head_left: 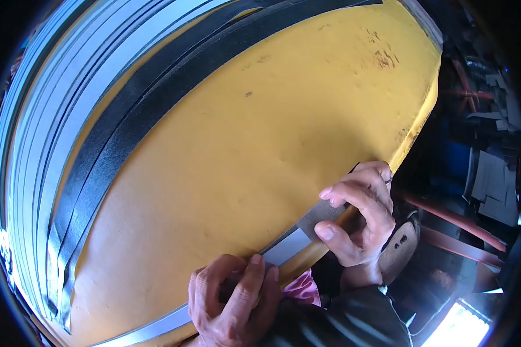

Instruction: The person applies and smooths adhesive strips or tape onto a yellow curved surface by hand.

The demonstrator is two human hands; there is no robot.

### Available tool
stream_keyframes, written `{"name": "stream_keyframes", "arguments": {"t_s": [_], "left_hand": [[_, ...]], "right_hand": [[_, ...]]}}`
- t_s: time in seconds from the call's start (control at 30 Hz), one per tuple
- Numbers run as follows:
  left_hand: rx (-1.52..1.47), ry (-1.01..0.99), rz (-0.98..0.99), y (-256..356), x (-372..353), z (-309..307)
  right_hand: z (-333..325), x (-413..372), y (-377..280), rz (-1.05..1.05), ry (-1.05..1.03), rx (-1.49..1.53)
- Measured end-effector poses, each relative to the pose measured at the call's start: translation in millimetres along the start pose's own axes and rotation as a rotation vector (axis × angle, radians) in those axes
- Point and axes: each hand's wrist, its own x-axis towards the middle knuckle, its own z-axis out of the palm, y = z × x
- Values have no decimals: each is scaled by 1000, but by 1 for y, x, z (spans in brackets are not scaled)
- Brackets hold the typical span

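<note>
A long white strip (286,250) lies along the near edge of a yellow tabletop (214,150), with a dark grey strip (318,215) under or beside it. My left hand (231,298) is on the strips at the lower middle, its fingers bent and pressed down on the white strip. Further right, my right hand (362,214) rests at the table edge by the grey strip's end. Its thumb and index finger are apart, and the other fingers curl over the strip's end.
Long black strips (113,153) and stacked pale strips (52,144) curve along the table's far left side. Red-brown bars (451,220), a sandal-like sole (400,248) and pale sheets (495,188) are below the table at right. Pink cloth (303,289) shows near the edge.
</note>
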Motion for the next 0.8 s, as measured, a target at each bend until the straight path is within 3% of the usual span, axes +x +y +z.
{"name": "stream_keyframes", "arguments": {"t_s": [0.5,0.8], "left_hand": [[41,11,-26,4,-4,3],[36,9,-46,7,-3,2]], "right_hand": [[0,0,-3,29,-10,-64],[-7,3,-2,28,-40,74]]}}
